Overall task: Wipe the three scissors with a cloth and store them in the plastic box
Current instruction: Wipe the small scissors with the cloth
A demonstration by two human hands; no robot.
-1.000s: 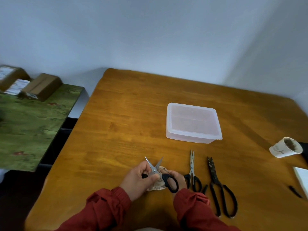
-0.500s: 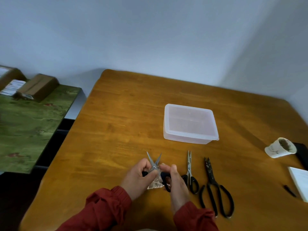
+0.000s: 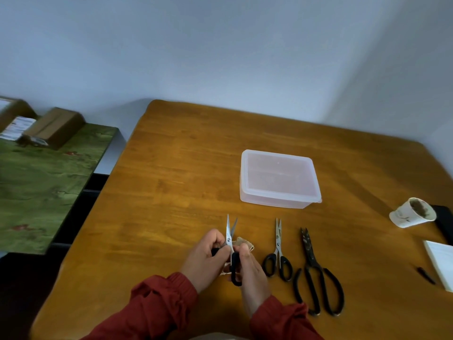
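Red sleeves (image 3: pixel 161 300); left hand (image 3: pixel 206 258), right hand (image 3: pixel 250 268) fingers grip open scissors (image 3: pixel 229 238) over cloth (image 3: pixel 245 242).

The held scissors (image 3: pixel 230 238) have narrowed their blades to a slim V; my right grip (image 3: pixel 250 268) has slid over their black handle, baring the cloth (image 3: pixel 245 242) beyond it.

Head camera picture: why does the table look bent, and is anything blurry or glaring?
In the head view, the wide lens bows the edges of the table; the cardboard boxes at far left are smeared, while the small scissors and large scissors lying mid-table look fairly sharp; light is soft and even, with a faint sheen on the plastic box lid.
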